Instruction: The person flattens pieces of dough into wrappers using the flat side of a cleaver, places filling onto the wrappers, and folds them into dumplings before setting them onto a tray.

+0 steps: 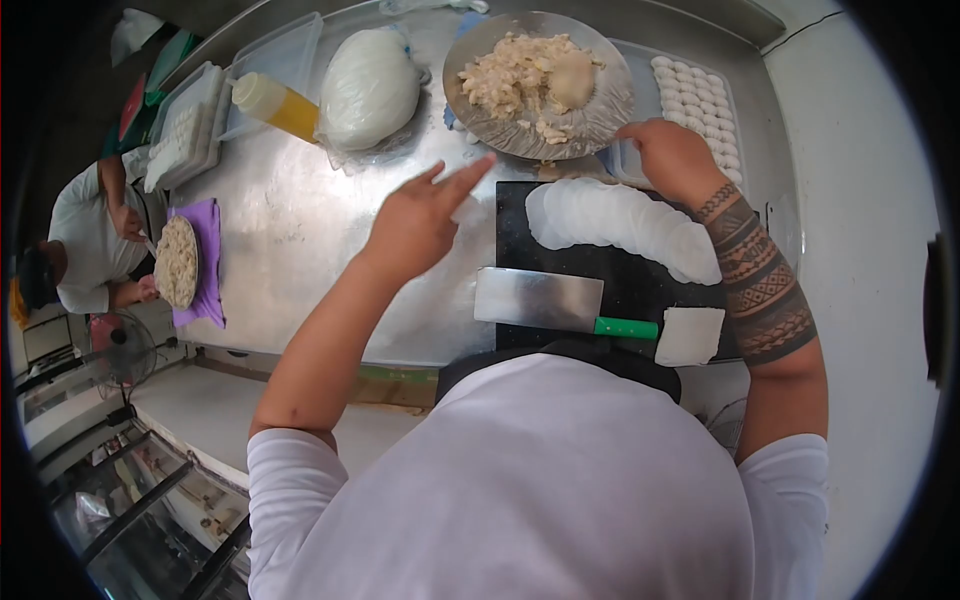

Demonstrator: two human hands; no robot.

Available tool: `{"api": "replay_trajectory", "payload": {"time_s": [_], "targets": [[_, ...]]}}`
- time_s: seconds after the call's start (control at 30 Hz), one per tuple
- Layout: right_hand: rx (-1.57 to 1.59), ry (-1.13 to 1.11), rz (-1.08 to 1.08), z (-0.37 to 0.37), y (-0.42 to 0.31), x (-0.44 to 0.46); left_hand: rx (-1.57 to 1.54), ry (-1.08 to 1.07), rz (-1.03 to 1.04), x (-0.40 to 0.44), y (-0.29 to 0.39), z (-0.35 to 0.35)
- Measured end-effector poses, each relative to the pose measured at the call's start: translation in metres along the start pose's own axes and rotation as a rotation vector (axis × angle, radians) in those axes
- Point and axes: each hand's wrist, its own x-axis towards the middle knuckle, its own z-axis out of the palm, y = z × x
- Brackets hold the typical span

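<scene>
Right hand (680, 160) at the bowl (485, 125), beyond the wrappers (620, 225) — gripping or not, I can't tell; left hand (415, 225) over the worktop (300, 220), fingers spread. Seemingly adjusting the bowl — calls for steady hold.

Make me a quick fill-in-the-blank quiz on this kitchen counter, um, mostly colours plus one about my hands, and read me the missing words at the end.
1. The cleaver has a handle coloured ____.
2. The overlapping thin white rounds lie on a board coloured ____.
3. The cloth near the other person is coloured ____.
4. Your hand on the tattooed arm is the ____ one.

Missing words: green; black; purple; right.
</scene>
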Motion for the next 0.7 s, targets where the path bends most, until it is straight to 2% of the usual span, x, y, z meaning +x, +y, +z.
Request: {"api": "replay_trajectory", "payload": {"time_s": [0.1, 0.13, 0.23, 0.3, 0.37, 0.47, 0.53, 0.7], "targets": [[-0.007, 0.002, 0.061, -0.01, 0.005, 0.0, -0.201, 0.265, -0.108, 0.012, -0.016, -0.006], [-0.02, 0.002, 0.089, -0.011, 0.006, 0.0, -0.33, 0.266, -0.28, 0.018, -0.015, -0.008], [-0.062, -0.035, 0.088, -0.003, 0.003, -0.003, -1.329, 0.351, -0.737, 0.031, -0.035, 0.034], [-0.051, -0.001, 0.065, 0.004, 0.0, -0.006, -1.706, 0.344, -0.895, 0.035, -0.021, 0.051], [-0.064, 0.053, 0.061, 0.004, -0.004, -0.003, -1.923, 0.292, -0.94, 0.036, -0.02, 0.076], [-0.116, 0.128, 0.045, 0.004, -0.008, 0.006, -1.868, 0.311, -1.046, 0.046, -0.008, 0.096], [-0.153, 0.15, -0.01, 0.012, -0.005, 0.015, -1.958, 0.296, -1.038, 0.051, -0.004, 0.104], [-0.061, 0.015, -0.041, 0.011, 0.006, 0.006, -2.121, 0.279, -1.047, 0.061, 0.003, 0.124]]}}
